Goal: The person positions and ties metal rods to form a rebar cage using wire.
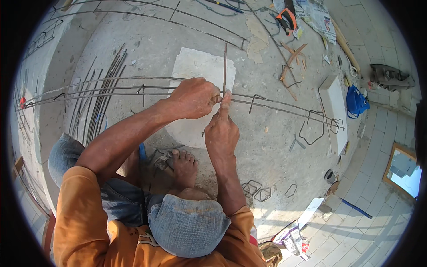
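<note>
Long thin steel bars [284, 107] run crosswise in front of me, with bent wire stirrups [252, 105] hanging on them. My left hand [193, 99] is closed over the bars at the middle. A short straight rod [225, 62] crosses them there, pointing away from me. Beside it, my right hand [222, 135] lays its extended index finger on the crossing, other fingers curled; what those curled fingers hold, if anything, is hidden. Under the bars lies a pale rough slab [198, 62] on the concrete floor.
Loose rods [102, 102] lie at left by a concrete ledge [62, 80]. At top right are an orange-handled saw [288, 20] and wood scraps [296, 58]. A blue bag [356, 100] sits right. Loose wire rings [255, 191] lie lower right, near a framed panel [398, 164].
</note>
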### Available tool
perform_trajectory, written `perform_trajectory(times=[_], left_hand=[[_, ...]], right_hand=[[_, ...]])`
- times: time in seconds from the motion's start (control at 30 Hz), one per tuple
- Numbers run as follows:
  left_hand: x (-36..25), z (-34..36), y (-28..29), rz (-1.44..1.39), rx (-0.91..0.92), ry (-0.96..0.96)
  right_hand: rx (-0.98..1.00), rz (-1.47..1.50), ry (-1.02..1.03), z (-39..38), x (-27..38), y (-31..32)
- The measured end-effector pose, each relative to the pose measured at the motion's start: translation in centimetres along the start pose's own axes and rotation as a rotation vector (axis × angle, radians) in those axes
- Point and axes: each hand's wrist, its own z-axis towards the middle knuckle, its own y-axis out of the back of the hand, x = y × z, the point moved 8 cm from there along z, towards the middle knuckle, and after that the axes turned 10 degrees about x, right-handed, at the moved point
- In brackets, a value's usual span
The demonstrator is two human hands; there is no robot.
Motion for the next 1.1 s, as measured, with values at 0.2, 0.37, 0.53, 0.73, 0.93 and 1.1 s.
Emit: perform_trajectory(times=[0.2,0.37,0.53,0.73,0.93,1.1], left_hand=[[1.3,-0.4,0.0,0.034,0.025,0.019],[1.6,0.5,-0.3,-0.04,0.056,0.027],[0.3,0.1,1.3,-0.036,-0.007,-0.143],[1.5,0.3,1.1,0.084,0.042,-0.002],[1.0,0.1,1.2,0.112,-0.051,-0.024],[1.4,-0.5,1.5,0.089,-0.06,0.007]], right_hand=[[0.058,0.086,0.0,-1.5,0.1,-1.4],[0.035,0.048,-0.021,1.6,0.4,-0.5],[0.003,0.081,0.041,2.1,0.3,0.6],[0.083,0.095,-0.017,2.1,0.9,0.1],[0.188,0.061,-0.105,2.4,0.6,-0.2],[0.075,0.26,-0.141,1.8,0.6,1.4]])
